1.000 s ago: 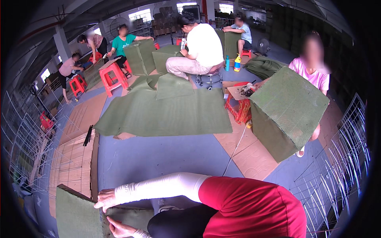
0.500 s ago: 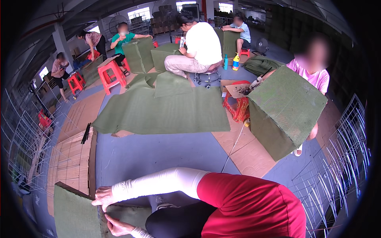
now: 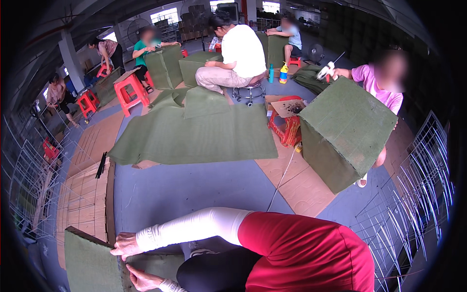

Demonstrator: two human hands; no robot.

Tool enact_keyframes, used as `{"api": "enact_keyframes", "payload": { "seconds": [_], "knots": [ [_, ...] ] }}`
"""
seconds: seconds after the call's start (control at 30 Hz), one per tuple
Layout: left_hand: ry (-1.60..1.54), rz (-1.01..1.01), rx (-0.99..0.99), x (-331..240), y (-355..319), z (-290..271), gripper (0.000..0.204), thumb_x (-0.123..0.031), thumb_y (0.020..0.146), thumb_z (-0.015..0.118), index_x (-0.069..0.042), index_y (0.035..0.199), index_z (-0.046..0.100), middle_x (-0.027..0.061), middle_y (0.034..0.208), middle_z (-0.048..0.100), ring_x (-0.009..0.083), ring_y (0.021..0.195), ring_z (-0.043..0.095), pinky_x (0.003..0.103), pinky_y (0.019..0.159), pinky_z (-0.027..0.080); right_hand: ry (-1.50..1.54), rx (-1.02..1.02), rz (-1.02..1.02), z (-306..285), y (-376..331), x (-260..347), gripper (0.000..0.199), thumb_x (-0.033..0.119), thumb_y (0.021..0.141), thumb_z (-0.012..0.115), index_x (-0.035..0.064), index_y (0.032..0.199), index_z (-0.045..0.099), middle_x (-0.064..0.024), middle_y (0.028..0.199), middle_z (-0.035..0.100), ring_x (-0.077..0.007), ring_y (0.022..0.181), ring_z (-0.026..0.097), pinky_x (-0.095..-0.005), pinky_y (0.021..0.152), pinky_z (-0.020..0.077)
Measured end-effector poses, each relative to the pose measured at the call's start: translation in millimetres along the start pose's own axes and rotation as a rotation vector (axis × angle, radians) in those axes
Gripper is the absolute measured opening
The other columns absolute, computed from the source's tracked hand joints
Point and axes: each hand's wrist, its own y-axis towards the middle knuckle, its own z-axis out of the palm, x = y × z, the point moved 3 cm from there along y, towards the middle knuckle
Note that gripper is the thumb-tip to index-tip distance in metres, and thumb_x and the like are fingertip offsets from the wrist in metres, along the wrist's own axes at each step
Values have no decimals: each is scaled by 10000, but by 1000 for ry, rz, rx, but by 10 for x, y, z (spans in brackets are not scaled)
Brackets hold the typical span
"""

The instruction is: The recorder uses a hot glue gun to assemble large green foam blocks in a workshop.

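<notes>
At the lower left stands a green fabric-covered box (image 3: 92,265), its upper edge and corner turned toward me. My right hand (image 3: 125,244), at the end of a white arm sleeve, is closed with its fingers on the top edge near the corner. Just below it, my left hand (image 3: 144,279) is closed with thumb and fingertips at the same side edge. Some fingertips are hidden, so I cannot tell how firmly each grips. Another green panel (image 3: 158,265) shows behind my hands, beside my dark-trousered knee.
A large green fabric sheet (image 3: 194,138) lies ahead on cardboard. At right, a co-worker holds a glue gun (image 3: 326,71) above a green box (image 3: 348,124). Wire grids (image 3: 413,194) stand at far right and left. Red stools (image 3: 131,92) and other seated co-workers are farther back.
The co-worker at right has lifted the glue gun up off the box's edge. The view has shifted slightly. My hands stay at the box edge with hardly any movement.
</notes>
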Motion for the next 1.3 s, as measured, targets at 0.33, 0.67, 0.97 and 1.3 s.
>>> {"api": "enact_keyframes", "payload": {
  "seconds": [0.33,0.67,0.97,1.3],
  "knots": [
    [-113,11,72,35,10,78,415,-409,804,721,3,750,717,71,583,624,174,526,552,350,541,466,-46,9,50,33,-60,-75,442,384,699,749,31,849,528,-101,632,589,-315,644,625,-414,643,463],
    [-119,40,-5,-84,-57,43,300,-275,814,748,23,799,725,86,619,654,145,537,559,321,513,473,62,-131,24,-192,-88,-3,370,272,659,752,52,809,494,-136,581,541,-352,562,594,-457,490,456],
    [-345,-61,-33,-99,-96,144,302,-195,811,745,32,627,669,25,493,563,80,464,457,271,465,370,144,50,90,-384,-126,-97,513,225,708,783,67,1160,597,-157,957,686,-320,801,676,-405,727,550],
    [-219,-45,-57,-42,-87,73,349,-262,818,738,31,636,682,25,463,542,71,448,455,263,468,363,134,-46,92,-408,-134,39,399,213,752,753,56,1100,637,-152,801,678,-334,767,664,-423,695,522]
  ]
}}
